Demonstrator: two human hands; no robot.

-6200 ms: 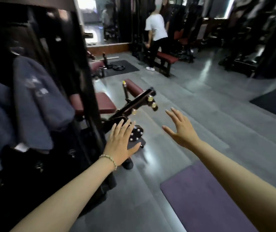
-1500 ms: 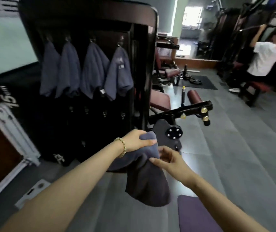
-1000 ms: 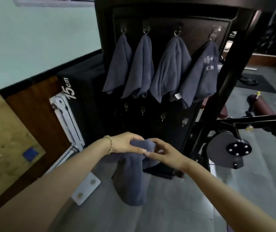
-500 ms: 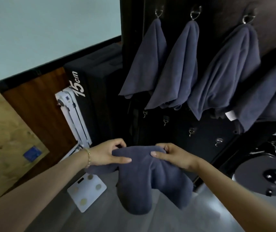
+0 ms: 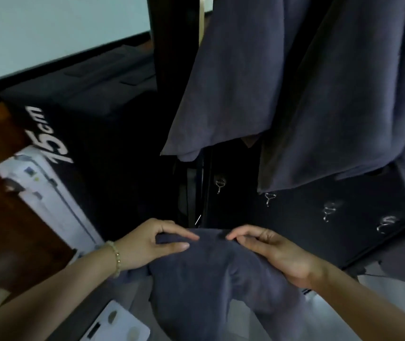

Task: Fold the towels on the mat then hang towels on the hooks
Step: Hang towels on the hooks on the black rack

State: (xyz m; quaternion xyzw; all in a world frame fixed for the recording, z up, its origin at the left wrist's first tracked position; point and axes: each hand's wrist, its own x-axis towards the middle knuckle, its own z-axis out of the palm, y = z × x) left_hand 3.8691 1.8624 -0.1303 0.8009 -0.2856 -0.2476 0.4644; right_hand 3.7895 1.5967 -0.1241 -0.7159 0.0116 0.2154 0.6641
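A folded dark grey towel (image 5: 211, 279) hangs between my two hands, low in the middle of the view. My left hand (image 5: 152, 244) pinches its top left edge between thumb and fingers. On the towel's top right edge, my right hand (image 5: 275, 252) has its fingers curled over the cloth. Just beyond the towel is a dark panel (image 5: 302, 232) with a lower row of small bare metal hooks (image 5: 220, 184). Hung grey towels (image 5: 295, 89) fill the upper right, their hooks out of view.
A black box marked 15cm (image 5: 78, 124) stands at the left beside a long white carton (image 5: 46, 198). A white bathroom scale (image 5: 115, 326) lies on the grey floor below my left arm. Brown wood panelling is at the far left.
The view has closed in on the panel, so the hung towels loom larger. Both hands carried the towel forward toward the lower hooks, keeping their hold on its top edge.
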